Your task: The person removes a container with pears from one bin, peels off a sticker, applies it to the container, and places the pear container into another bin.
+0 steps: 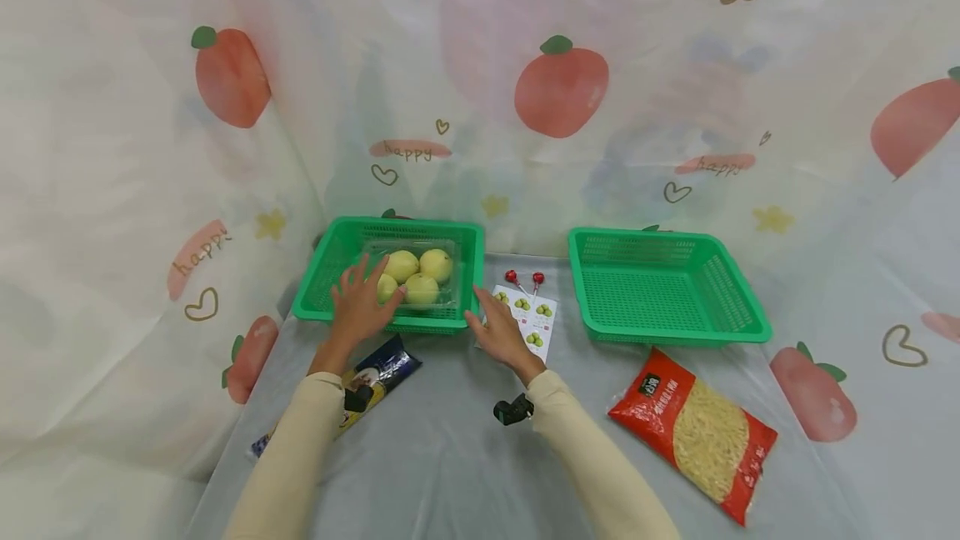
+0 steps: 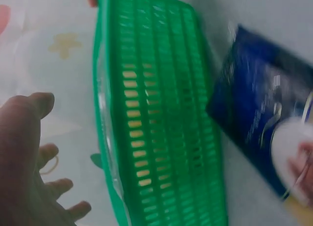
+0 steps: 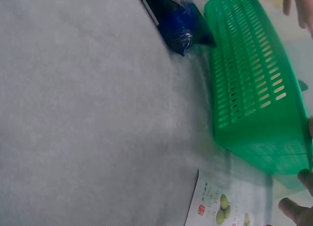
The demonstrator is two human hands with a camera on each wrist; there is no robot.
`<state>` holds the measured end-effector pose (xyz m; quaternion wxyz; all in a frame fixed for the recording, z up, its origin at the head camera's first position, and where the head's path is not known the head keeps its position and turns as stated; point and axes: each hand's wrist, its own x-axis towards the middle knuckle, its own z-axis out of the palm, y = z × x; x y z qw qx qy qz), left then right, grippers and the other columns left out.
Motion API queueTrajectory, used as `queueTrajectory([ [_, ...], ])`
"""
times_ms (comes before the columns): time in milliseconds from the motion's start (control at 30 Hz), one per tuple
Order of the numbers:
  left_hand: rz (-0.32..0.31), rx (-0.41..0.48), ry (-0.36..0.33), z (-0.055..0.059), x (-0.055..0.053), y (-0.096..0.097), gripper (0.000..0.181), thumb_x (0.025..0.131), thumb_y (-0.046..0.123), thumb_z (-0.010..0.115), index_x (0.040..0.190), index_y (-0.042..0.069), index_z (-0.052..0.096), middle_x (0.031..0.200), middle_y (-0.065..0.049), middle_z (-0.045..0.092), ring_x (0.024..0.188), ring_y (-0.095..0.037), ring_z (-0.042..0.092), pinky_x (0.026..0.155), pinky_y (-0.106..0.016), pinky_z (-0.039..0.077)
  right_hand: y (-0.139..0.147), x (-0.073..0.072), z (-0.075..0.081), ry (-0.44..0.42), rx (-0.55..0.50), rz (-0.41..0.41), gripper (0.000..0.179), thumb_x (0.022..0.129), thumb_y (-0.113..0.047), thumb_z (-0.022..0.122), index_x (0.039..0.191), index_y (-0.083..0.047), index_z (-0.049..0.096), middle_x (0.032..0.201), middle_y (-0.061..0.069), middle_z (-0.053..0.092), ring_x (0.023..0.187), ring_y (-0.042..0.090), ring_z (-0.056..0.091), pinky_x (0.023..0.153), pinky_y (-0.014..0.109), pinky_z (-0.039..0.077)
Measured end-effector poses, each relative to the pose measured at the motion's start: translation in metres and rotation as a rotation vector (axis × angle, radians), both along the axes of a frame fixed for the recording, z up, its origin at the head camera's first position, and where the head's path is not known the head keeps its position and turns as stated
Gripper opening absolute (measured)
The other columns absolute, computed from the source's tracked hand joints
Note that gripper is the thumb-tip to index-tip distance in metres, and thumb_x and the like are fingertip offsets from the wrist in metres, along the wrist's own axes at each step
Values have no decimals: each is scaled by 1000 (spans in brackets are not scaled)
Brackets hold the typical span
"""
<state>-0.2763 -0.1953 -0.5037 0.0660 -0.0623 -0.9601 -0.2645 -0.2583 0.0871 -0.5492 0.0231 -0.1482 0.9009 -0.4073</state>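
Observation:
In the head view, a green basket stands at the back left, with a clear plastic box of pale yellow-green round fruits inside. Above its front left part my left hand is spread, partly covering the fruits; whether it touches the box I cannot tell. My right hand is at the basket's front right corner, thumb and fingers apart, holding nothing visible. The left wrist view shows the loose fingers of the left hand above the rim. Only fingertips of the right hand show in the right wrist view.
A second green basket stands at the back right. Between the baskets lie two red lollipops and a printed fruit sheet. A dark blue packet lies under the left forearm. At front right lies a red bag of pale contents.

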Motion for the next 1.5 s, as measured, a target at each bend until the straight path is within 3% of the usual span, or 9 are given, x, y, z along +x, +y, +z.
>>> queueTrajectory([
  [233, -46, -50, -80, 8, -25, -13, 76, 108, 51, 53, 170, 15, 26, 176, -24, 10, 154, -58, 13, 114, -85, 10, -1, 4, 7, 0, 52, -16, 63, 113, -37, 51, 168, -14, 31, 171, 17, 33, 157, 41, 30, 122, 64, 31],
  [400, -62, -29, -165, 5, -40, -22, 80, 108, 52, 53, 171, 18, 19, 177, -23, 2, 155, -59, 8, 114, -86, 10, 0, 4, 7, -1, 76, -9, 64, 112, -39, 51, 168, -14, 31, 172, 16, 33, 157, 41, 31, 121, 65, 32],
  [667, -117, -31, -294, 6, -60, -27, 84, 109, 55, 47, 171, 11, 11, 174, -29, -6, 154, -66, 0, 113, -85, 18, 0, 2, 7, -1, 79, -11, 66, 112, -40, 52, 168, -14, 30, 172, 17, 32, 158, 40, 29, 122, 65, 31],
  [967, -154, 113, -372, -10, -85, -42, 105, 99, 78, 44, 171, 10, 8, 171, -36, -7, 149, -72, -7, 114, -86, 2, 0, -1, 4, 4, 89, -10, 66, 112, -40, 53, 169, -15, 30, 172, 15, 32, 158, 37, 30, 123, 61, 33],
  [1133, -155, 154, -456, 7, -84, -42, 97, 106, 64, 44, 170, 4, 1, 171, -36, -7, 155, -63, -5, 121, -79, 7, 1, 0, 5, -4, 89, -16, 65, 112, -39, 53, 169, -16, 30, 172, 15, 32, 158, 38, 30, 123, 60, 33],
  [1267, -137, 248, -530, 10, -84, -47, 92, 110, 52, 44, 169, 4, -8, 173, -32, -9, 158, -55, -2, 123, -73, 14, -1, 0, 3, -6, 76, -5, 65, 113, -40, 52, 169, -15, 30, 173, 17, 30, 158, 39, 29, 122, 62, 34],
  [1367, -81, 314, -613, 8, -85, -51, 93, 112, 47, 44, 167, 7, -19, 174, -27, -16, 159, -54, -2, 123, -72, 20, -2, 0, 2, -9, 70, 1, 65, 113, -40, 51, 169, -14, 30, 173, 17, 30, 158, 39, 29, 121, 62, 35],
  [1500, 11, 362, -687, 5, -86, -50, 95, 113, 41, 44, 162, -1, -25, 171, -30, -20, 158, -56, 4, 120, -70, 29, 0, 0, 4, -16, 76, 0, 65, 113, -40, 51, 169, -15, 29, 173, 17, 29, 159, 38, 28, 122, 61, 35],
])
